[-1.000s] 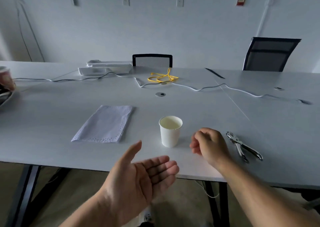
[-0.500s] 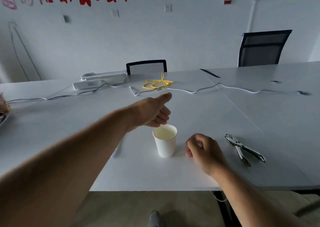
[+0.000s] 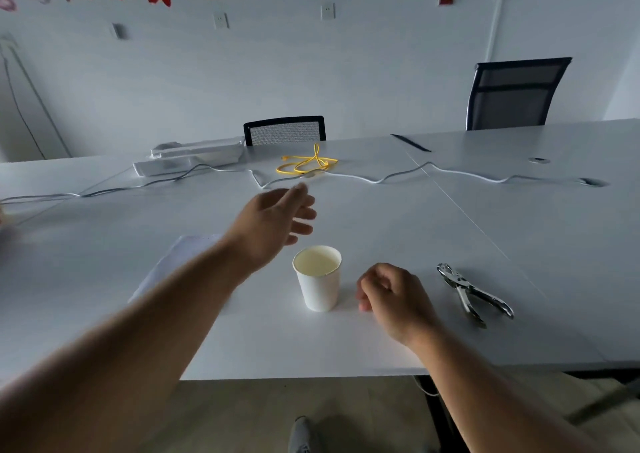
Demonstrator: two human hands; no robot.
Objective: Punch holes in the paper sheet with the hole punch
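The white paper sheet (image 3: 173, 262) lies flat on the table at the left, mostly hidden under my left forearm. A metal plier-type hole punch (image 3: 472, 293) lies on the table at the right, untouched. My left hand (image 3: 273, 220) hovers above the table behind a paper cup, fingers spread, holding nothing. My right hand (image 3: 391, 293) rests on the table between the cup and the punch, fingers curled loosely into a fist with nothing in it.
A white paper cup (image 3: 318, 278) stands upright between my hands. Farther back lie a yellow cable (image 3: 306, 165), a long white cable (image 3: 381, 178) and white boxes (image 3: 194, 156). Two black chairs (image 3: 284, 130) stand behind the white table (image 3: 450, 342).
My left hand rose from below the table edge, swung over the paper and now hovers behind the cup. The right hand stayed beside the cup. The camera tilted up.
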